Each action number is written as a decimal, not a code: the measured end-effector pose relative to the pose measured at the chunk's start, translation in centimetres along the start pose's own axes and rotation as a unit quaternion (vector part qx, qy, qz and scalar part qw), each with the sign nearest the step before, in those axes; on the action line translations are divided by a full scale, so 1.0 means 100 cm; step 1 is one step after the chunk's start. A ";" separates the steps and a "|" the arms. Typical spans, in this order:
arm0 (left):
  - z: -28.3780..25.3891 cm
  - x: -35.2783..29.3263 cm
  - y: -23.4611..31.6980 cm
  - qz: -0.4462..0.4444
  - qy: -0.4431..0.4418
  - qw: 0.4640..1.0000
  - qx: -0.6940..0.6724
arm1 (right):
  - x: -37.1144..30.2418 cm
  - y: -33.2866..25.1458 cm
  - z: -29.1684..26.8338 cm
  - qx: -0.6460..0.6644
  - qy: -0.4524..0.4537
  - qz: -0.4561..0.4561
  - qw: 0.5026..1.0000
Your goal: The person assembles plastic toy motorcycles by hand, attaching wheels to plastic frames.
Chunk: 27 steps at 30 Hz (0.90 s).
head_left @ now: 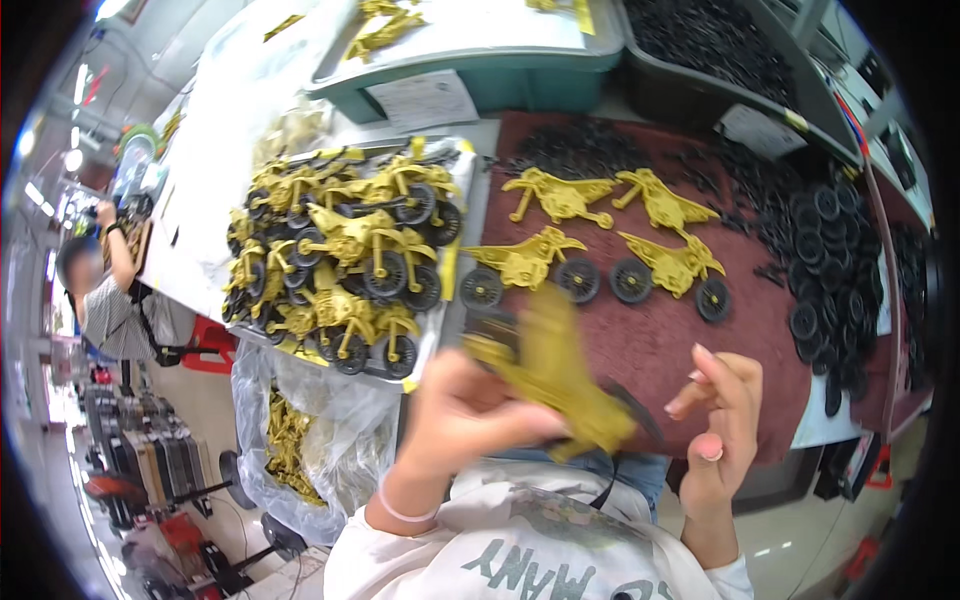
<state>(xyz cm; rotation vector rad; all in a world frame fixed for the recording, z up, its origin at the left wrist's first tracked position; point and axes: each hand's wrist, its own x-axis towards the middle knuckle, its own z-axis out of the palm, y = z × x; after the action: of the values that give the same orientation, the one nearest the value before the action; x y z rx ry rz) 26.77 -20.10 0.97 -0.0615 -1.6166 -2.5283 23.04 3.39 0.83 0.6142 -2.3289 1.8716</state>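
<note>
My left hand [462,418] is closed round a yellow plastic toy motorcycle [572,378], tilted and smeared by motion, with dark wheels at its ends. To its right, my right hand [722,430] is raised with fingers loosely bent and apart, holding nothing. On the brown cloth [740,345] beyond my hands lie two toy motorcycles with black wheels, a left one [525,262] and a right one [668,266]. Farther back are two yellow motorcycle bodies without wheels, one at left [562,197] and one at right [658,202].
A white tray [452,225] at left is heaped with wheeled toy motorcycles. Loose black wheels [828,270] pile up at right, small black parts [580,147] at the back. Behind stand a green bin [540,85] and a dark bin [825,115]. A plastic bag [345,410] holds yellow parts; another person [115,310] sits far left.
</note>
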 end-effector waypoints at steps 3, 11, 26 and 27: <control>-0.073 -0.012 0.038 0.204 0.210 0.954 0.061 | 0.005 0.005 0.000 0.012 -0.010 0.029 0.999; -0.168 0.017 0.099 0.286 0.448 0.815 0.229 | 0.010 0.008 0.008 -0.005 -0.036 0.048 0.998; -0.174 0.033 0.075 0.120 0.438 0.561 0.692 | 0.013 0.006 0.012 -0.068 -0.099 0.024 0.992; -0.171 0.030 0.075 0.121 0.436 0.564 0.691 | 0.013 0.005 0.011 -0.067 -0.104 0.025 0.992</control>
<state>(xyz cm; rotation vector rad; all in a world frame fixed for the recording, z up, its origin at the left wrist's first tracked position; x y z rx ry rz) 25.50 -38.98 0.79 0.8597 -2.1617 -0.2621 21.87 2.13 0.53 0.7754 -2.5963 1.7265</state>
